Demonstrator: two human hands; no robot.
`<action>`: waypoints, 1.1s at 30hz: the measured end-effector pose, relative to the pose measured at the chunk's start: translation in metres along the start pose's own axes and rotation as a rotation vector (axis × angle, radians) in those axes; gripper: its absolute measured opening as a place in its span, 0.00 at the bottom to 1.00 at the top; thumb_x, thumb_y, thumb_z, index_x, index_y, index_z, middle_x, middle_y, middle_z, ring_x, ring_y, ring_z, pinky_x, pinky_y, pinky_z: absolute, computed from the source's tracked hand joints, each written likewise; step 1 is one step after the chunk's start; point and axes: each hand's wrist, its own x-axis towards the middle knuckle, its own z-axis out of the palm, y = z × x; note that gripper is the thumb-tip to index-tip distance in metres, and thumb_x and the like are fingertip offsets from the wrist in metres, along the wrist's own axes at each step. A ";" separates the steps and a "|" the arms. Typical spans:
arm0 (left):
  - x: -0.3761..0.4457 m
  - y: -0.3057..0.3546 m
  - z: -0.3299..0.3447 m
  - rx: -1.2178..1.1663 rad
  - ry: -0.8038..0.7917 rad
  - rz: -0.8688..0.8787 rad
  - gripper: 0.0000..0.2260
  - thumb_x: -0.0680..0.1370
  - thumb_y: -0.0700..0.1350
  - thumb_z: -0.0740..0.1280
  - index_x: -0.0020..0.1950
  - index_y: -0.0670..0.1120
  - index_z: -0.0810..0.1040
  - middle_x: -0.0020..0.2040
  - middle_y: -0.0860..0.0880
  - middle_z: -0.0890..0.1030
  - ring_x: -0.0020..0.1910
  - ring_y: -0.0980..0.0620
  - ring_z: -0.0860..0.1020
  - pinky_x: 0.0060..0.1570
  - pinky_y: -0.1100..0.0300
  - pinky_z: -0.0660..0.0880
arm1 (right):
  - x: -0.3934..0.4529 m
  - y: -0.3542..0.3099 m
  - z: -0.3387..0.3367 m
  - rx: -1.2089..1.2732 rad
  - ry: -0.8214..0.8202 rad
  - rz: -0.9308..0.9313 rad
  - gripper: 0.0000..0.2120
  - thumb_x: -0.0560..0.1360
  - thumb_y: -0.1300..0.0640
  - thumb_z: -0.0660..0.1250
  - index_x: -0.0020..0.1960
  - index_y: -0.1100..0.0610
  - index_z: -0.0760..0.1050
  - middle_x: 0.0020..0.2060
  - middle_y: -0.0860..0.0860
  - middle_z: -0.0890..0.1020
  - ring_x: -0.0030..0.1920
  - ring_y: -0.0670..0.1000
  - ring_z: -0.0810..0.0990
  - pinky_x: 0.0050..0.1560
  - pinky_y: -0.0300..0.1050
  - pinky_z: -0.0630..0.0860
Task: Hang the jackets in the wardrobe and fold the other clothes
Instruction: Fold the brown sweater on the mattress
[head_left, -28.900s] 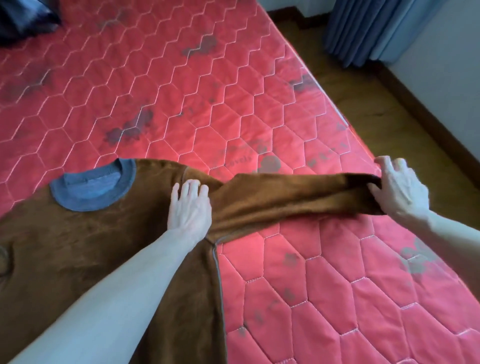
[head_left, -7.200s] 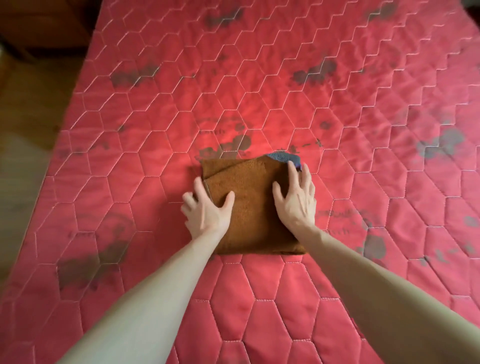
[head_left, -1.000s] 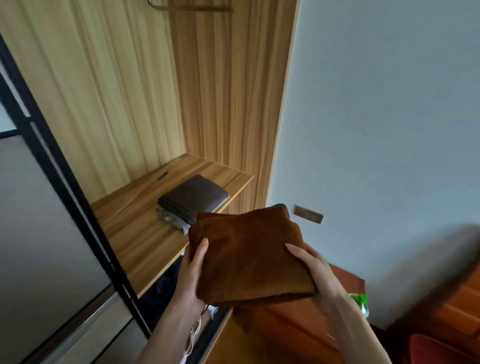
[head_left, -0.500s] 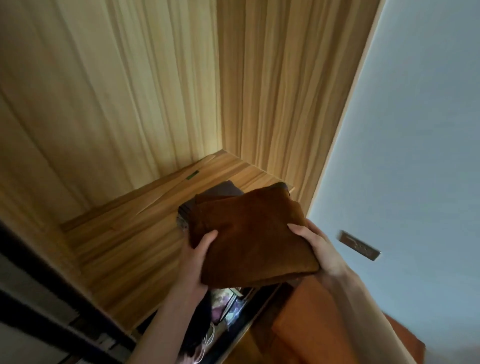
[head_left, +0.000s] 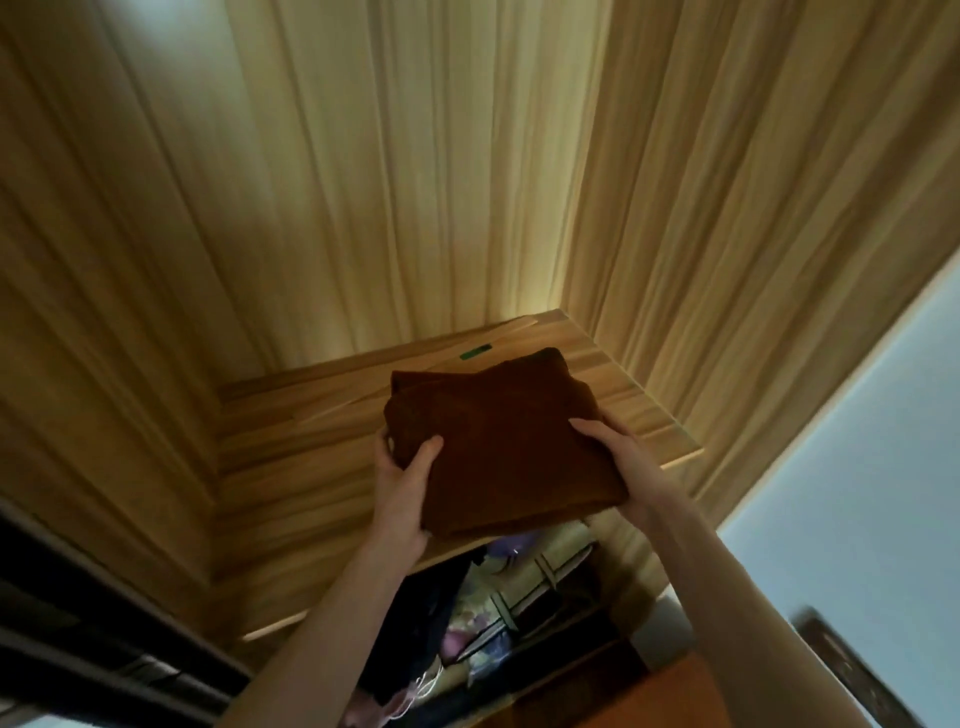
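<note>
The folded brown sweater (head_left: 498, 436) is a thick square bundle held over the wooden wardrobe shelf (head_left: 291, 467). My left hand (head_left: 402, 491) grips its near left edge, thumb on top and fingers underneath. My right hand (head_left: 621, 462) grips the near right edge the same way. The dark folded garment that lay on the shelf is hidden under the sweater; I cannot tell whether the two touch.
Wooden wardrobe walls (head_left: 415, 182) enclose the shelf on three sides. Below the shelf hang dark clothes (head_left: 415, 639) and sits a patterned storage box (head_left: 498, 603). A black sliding-door frame (head_left: 93, 629) runs at lower left. A pale wall (head_left: 857, 493) stands to the right.
Both hands carried the sweater forward and deeper over the shelf. It now covers the dark folded garment that was partly visible half a second ago.
</note>
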 end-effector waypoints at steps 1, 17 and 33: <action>0.005 0.000 0.003 -0.009 0.018 -0.002 0.24 0.79 0.45 0.74 0.68 0.64 0.67 0.58 0.52 0.77 0.53 0.46 0.80 0.40 0.49 0.80 | 0.009 -0.003 -0.001 -0.020 -0.013 0.010 0.22 0.74 0.52 0.76 0.67 0.51 0.80 0.56 0.58 0.87 0.54 0.59 0.87 0.45 0.51 0.84; 0.064 -0.041 -0.002 0.063 0.194 -0.187 0.28 0.78 0.61 0.71 0.75 0.55 0.67 0.67 0.46 0.77 0.65 0.40 0.78 0.65 0.32 0.75 | 0.101 0.025 -0.017 -0.404 -0.067 -0.036 0.38 0.70 0.50 0.82 0.75 0.44 0.69 0.60 0.47 0.81 0.59 0.54 0.83 0.61 0.57 0.82; 0.074 -0.070 0.024 1.638 0.144 0.445 0.33 0.84 0.66 0.45 0.85 0.50 0.48 0.86 0.47 0.47 0.84 0.47 0.42 0.82 0.48 0.41 | 0.123 0.054 -0.016 -1.293 -0.070 -0.539 0.33 0.84 0.34 0.50 0.85 0.47 0.50 0.83 0.41 0.50 0.82 0.42 0.44 0.83 0.48 0.48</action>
